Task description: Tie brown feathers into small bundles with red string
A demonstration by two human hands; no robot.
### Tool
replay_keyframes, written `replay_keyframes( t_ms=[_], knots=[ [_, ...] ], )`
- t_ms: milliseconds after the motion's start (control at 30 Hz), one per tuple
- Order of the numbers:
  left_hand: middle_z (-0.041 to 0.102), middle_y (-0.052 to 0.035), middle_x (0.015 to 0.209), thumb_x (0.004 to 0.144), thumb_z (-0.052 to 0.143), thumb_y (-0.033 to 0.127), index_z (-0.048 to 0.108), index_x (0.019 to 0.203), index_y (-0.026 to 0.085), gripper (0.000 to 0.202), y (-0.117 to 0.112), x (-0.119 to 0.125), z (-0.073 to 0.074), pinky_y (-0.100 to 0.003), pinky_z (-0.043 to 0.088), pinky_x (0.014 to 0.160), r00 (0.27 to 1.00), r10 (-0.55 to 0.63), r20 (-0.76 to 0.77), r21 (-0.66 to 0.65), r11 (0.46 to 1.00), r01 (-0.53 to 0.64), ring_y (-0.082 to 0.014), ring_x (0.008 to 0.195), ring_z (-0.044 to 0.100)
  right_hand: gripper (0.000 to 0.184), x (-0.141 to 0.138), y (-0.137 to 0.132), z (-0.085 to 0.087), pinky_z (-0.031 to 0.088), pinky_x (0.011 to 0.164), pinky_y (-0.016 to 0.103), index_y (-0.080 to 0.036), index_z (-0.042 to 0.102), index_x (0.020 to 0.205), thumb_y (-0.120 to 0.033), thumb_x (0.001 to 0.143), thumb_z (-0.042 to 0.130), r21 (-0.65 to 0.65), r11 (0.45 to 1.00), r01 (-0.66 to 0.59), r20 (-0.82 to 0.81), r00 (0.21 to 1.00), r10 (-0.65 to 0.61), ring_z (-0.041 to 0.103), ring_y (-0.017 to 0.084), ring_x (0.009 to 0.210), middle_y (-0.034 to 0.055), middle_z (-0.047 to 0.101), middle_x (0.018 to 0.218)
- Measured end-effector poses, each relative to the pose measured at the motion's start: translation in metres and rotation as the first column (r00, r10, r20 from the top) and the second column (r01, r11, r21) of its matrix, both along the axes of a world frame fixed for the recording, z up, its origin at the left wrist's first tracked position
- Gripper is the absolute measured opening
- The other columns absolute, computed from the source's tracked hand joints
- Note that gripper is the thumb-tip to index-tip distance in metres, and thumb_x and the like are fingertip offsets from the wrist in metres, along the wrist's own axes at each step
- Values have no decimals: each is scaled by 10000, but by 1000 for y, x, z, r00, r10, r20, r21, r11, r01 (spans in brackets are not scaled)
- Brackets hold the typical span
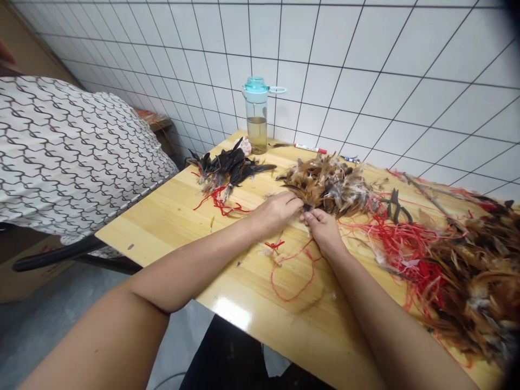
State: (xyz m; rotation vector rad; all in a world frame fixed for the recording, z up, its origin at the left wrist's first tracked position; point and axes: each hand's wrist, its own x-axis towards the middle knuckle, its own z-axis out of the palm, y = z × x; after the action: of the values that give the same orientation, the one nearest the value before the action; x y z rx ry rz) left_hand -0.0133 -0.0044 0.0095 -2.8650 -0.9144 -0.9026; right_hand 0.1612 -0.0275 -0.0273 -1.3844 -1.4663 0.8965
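Note:
My left hand [280, 210] and my right hand [325, 230] meet near the table's middle, both with fingers pinched together. A small dark feather [307, 207] shows between the fingertips, pinched by both hands; its ends are partly hidden. Just beyond my fingers lies a pile of brown and grey feathers [333, 184]. A loop of red string [293, 298] trails on the tabletop beneath my right hand. Left of it, a short knot of red string [274, 246] lies near my left wrist.
Black feathers [231, 165] tied with red string lie at the back left, by a water bottle [257, 116]. A red marker [311, 148] lies near the tiled wall. Rightward are pliers [395, 206], tangled red string [406, 244] and more brown feathers [483, 271]. A patterned-clothed person [77, 157] is at left.

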Motion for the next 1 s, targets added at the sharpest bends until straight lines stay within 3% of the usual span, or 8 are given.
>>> replay_keyframes(
  t_ms=[300,433,500,567,667,767,900,1000],
  knots=[
    [622,-100,944,935,405,238,604,969,153,219,3,1,-4,-301,442,835,989,-32,144,-7,999,33,-174,916,560,271,-2,1,-2,343,594,269,-191,626,664,-440,733,545,-4,999,-36,-56,998,36,444,140,618,0,518,628],
    [603,-126,1126,906,472,239,601,1083,148,237,0,-6,7,-362,394,976,939,120,323,29,990,-136,-208,1092,516,286,-4,-1,6,324,557,263,-197,573,658,-478,710,567,-56,998,-6,-187,982,-4,402,122,560,-14,488,604],
    [634,-107,1018,893,493,250,639,983,144,201,-1,-8,11,-354,409,936,901,220,373,-81,976,-204,-203,1009,541,303,-4,-2,8,319,544,261,-202,557,660,-501,703,578,-57,998,0,-235,972,-14,387,117,544,-17,485,601],
    [655,-66,863,873,522,258,664,856,147,181,-2,-7,11,-307,439,839,891,281,358,-308,936,-171,-171,861,571,322,-3,-1,8,323,542,261,-207,541,652,-523,702,577,-52,999,15,-242,970,-27,388,119,543,-21,476,587],
    [694,-34,822,826,580,274,705,820,153,175,-4,1,4,-260,449,775,899,296,324,-610,791,-41,-142,781,597,311,-2,0,4,347,564,266,-213,531,640,-505,744,539,-6,1000,30,-155,987,-31,421,136,567,-21,473,576],
    [715,-33,861,804,581,264,726,861,147,195,-6,9,-4,-241,451,766,882,269,387,-715,691,103,-136,795,613,243,-3,-1,0,382,615,285,-215,534,631,-386,796,481,105,994,10,47,999,-15,471,161,624,1,504,612],
    [639,-5,636,805,552,278,672,677,133,228,-6,14,-13,-217,420,601,855,283,434,-736,658,156,-105,602,543,214,-7,-5,-2,411,687,324,-221,507,606,-239,806,432,213,976,-48,319,948,-23,516,192,696,43,555,684],
    [633,-5,633,803,535,248,651,662,139,213,-5,15,-18,-215,430,597,829,277,486,-723,660,204,-101,597,546,211,-9,-8,-3,426,702,336,-224,494,614,-184,805,412,248,967,-62,430,901,-52,539,213,749,72,578,733]
  ],
)
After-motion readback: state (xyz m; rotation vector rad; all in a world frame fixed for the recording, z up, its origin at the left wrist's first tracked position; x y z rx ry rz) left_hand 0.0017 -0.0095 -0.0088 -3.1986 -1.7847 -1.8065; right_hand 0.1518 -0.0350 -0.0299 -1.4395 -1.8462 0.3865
